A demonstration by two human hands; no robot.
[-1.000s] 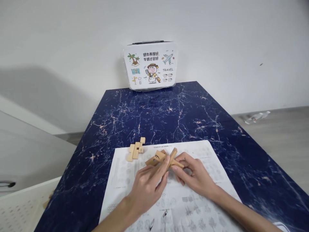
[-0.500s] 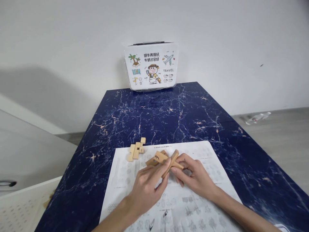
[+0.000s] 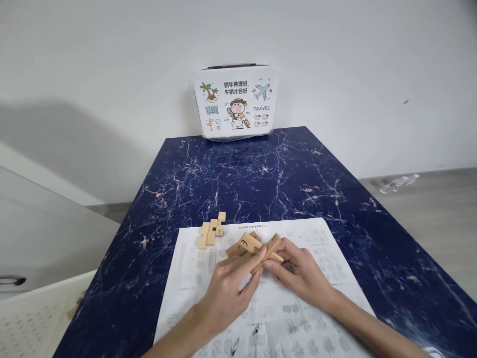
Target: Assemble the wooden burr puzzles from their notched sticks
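Several notched wooden puzzle pieces (image 3: 249,242) cross each other in a loose cluster above the printed sheet (image 3: 305,228). A dark curved mark shows on the top one. My left hand (image 3: 231,281) pinches the cluster from the near left, index finger stretched along it. From the right, my right hand (image 3: 301,268) grips a slanted wooden piece (image 3: 274,244) and the end of another under it, thumb in front. The fingers partly hide where the pieces meet. Other small wooden pieces (image 3: 210,232) lie at the sheet's upper left corner, just beyond my left hand.
A white case (image 3: 233,112) with cartoon prints stands at the far end of the blue marbled table (image 3: 238,174), against the wall. On the left is a white perforated basket (image 3: 33,318). A clear plastic bottle (image 3: 398,184) lies on the floor to the right.
The slanted piece in my right hand has turned so its marked face shows, and the top piece has tilted. Both hands stay nearly in place.
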